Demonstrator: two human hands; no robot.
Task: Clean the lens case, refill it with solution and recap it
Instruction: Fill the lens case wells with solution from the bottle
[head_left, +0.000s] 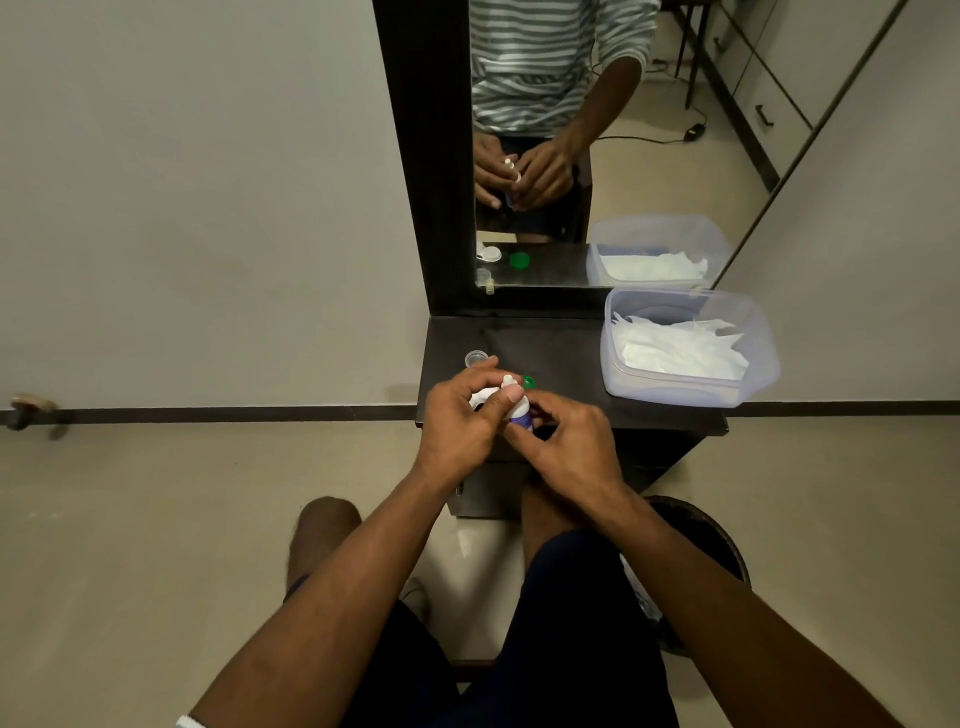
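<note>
Two hands meet over the front edge of the dark dressing shelf (561, 358), and from my remote seat that crowding is the worry. My left hand (460, 423) has its fingers curled, the thumb pressed against the neck of the small solution bottle (519, 408), a white bottle with a purple label and a bare white nozzle. My right hand (563, 449) has its fingers curled round the bottle's lower part. Something white shows under the left fingers; I take it for the lens case (479, 399), but I cannot tell for certain, nor whether it is held or lying on the shelf.

A green cap (529, 383) lies on the shelf just behind the bottle, and a small clear cap (476, 358) sits a little further back to the left. A clear plastic tub of white tissues (685, 348) stands well to the right, against the mirror (597, 156).

Risks as I judge them: the nozzle is uncovered, so a squeeze before it points into a well would put solution on the shelf or my fingers. A thumb this close to the tip could touch and dirty it. The work sits near the shelf's front edge, so a slipped bottle or case would drop to the floor. A sweep of either wrist could knock the loose green cap away, leaving the case without its lid when it is time to recap.
</note>
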